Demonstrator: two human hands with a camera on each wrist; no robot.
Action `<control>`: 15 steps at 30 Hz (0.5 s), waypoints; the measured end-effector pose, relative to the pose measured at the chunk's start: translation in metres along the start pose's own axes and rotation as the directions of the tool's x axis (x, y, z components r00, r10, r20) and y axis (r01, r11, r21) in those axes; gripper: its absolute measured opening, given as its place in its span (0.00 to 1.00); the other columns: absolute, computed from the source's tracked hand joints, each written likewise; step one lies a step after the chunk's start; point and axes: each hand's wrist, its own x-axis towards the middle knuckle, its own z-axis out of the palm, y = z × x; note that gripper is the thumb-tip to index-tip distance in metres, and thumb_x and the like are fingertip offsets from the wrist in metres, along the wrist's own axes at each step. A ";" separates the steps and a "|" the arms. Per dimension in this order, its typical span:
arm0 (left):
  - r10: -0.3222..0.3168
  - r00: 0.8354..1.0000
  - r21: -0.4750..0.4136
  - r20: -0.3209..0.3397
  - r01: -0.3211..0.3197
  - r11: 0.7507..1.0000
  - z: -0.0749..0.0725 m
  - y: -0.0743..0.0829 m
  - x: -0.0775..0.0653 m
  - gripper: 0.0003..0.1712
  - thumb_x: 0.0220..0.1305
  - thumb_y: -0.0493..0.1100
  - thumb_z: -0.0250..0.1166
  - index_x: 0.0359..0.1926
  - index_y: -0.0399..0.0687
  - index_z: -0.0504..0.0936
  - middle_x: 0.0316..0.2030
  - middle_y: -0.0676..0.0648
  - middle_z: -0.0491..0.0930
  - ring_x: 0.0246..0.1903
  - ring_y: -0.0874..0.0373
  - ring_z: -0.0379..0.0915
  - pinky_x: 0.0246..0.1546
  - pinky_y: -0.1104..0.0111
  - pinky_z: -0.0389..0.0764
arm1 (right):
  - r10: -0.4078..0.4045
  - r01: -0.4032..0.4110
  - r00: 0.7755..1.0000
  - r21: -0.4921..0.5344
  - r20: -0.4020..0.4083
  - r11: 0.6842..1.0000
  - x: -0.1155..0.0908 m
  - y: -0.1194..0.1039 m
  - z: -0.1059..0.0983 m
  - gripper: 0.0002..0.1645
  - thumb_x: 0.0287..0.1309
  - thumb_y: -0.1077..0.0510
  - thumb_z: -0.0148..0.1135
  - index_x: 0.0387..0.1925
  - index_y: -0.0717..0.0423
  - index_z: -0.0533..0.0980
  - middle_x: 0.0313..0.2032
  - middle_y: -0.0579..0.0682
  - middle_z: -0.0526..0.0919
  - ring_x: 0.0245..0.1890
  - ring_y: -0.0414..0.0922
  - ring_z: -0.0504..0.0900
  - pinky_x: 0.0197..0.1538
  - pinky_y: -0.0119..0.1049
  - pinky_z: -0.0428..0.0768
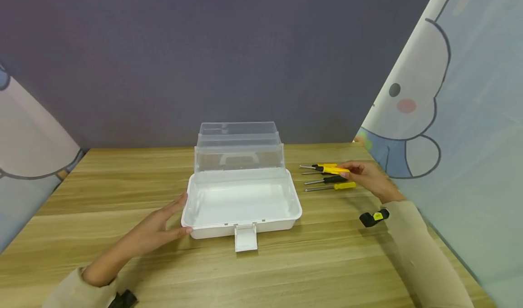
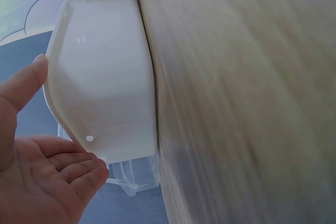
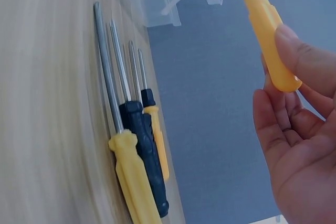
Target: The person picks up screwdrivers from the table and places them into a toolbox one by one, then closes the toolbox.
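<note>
A white plastic toolbox [image 1: 267,226] stands on the table, its clear tiered lid [image 1: 239,140] raised at the back and its front latch [image 1: 246,240] hanging down. My left hand [image 1: 151,233] is at the box's left end, thumb by the front corner and straight fingers along the side; in the left wrist view those fingers [image 2: 79,169] touch the rim. My right hand [image 1: 369,179] pinches a yellow-handled screwdriver [image 3: 268,35] with a black collar by the end of its handle, raised over the other screwdrivers, shaft pointing left.
Several screwdrivers lie side by side right of the box, among them a yellow-handled one [image 3: 131,177] nearest me and a black-handled one [image 3: 149,161] beyond it. A dark grey wall [image 1: 261,62] rises behind the table [image 1: 327,262]. A printed curtain [image 1: 470,162] borders the right side.
</note>
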 end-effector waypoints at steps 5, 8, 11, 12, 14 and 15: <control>0.004 1.000 0.007 -0.002 -0.004 1.000 0.000 -0.002 0.000 0.49 0.60 0.54 0.65 0.71 0.35 0.50 0.70 0.33 0.51 0.67 0.32 0.46 0.65 0.51 0.53 | 0.011 -0.011 1.000 0.004 0.015 1.000 0.002 -0.005 0.003 0.23 0.63 0.51 0.59 0.53 0.63 0.76 0.48 0.45 0.79 0.42 0.34 0.78 0.43 0.30 0.79; 0.008 1.000 0.007 -0.003 -0.008 1.000 0.000 -0.003 0.000 0.49 0.60 0.54 0.65 0.71 0.36 0.50 0.70 0.34 0.50 0.67 0.32 0.45 0.67 0.70 0.48 | 0.000 0.000 1.000 0.022 0.017 1.000 0.005 -0.005 0.006 0.22 0.63 0.53 0.59 0.53 0.64 0.75 0.48 0.42 0.79 0.42 0.33 0.78 0.43 0.29 0.78; 0.014 1.000 0.006 -0.007 -0.014 1.000 -0.001 -0.002 0.000 0.49 0.60 0.53 0.65 0.71 0.35 0.51 0.70 0.34 0.50 0.67 0.32 0.45 0.66 0.74 0.47 | -0.021 0.021 1.000 0.028 0.007 0.999 0.008 -0.005 0.009 0.22 0.63 0.55 0.59 0.52 0.66 0.75 0.46 0.40 0.80 0.41 0.33 0.78 0.42 0.31 0.79; 0.014 1.000 0.004 -0.007 -0.014 1.000 -0.001 -0.002 0.000 0.49 0.60 0.53 0.65 0.71 0.35 0.51 0.70 0.34 0.50 0.67 0.32 0.45 0.67 0.72 0.47 | -0.028 0.027 1.000 0.027 0.004 0.999 0.009 -0.006 0.009 0.21 0.63 0.55 0.59 0.52 0.66 0.75 0.46 0.39 0.80 0.40 0.34 0.78 0.42 0.31 0.79; 0.012 1.000 0.006 -0.006 -0.012 1.000 -0.002 -0.001 0.000 0.49 0.60 0.53 0.65 0.71 0.34 0.51 0.70 0.34 0.50 0.67 0.32 0.46 0.67 0.67 0.49 | -0.033 0.033 0.999 0.031 0.000 0.999 0.009 -0.008 0.010 0.21 0.62 0.56 0.60 0.52 0.66 0.76 0.45 0.36 0.80 0.39 0.36 0.79 0.41 0.32 0.80; 0.010 1.000 0.007 -0.007 -0.010 1.000 -0.002 0.000 0.000 0.49 0.60 0.53 0.65 0.71 0.34 0.51 0.70 0.34 0.51 0.67 0.32 0.46 0.67 0.65 0.49 | -0.040 0.040 0.999 0.035 -0.001 0.999 0.009 -0.009 0.011 0.21 0.62 0.56 0.60 0.52 0.67 0.76 0.44 0.36 0.80 0.39 0.38 0.79 0.40 0.31 0.80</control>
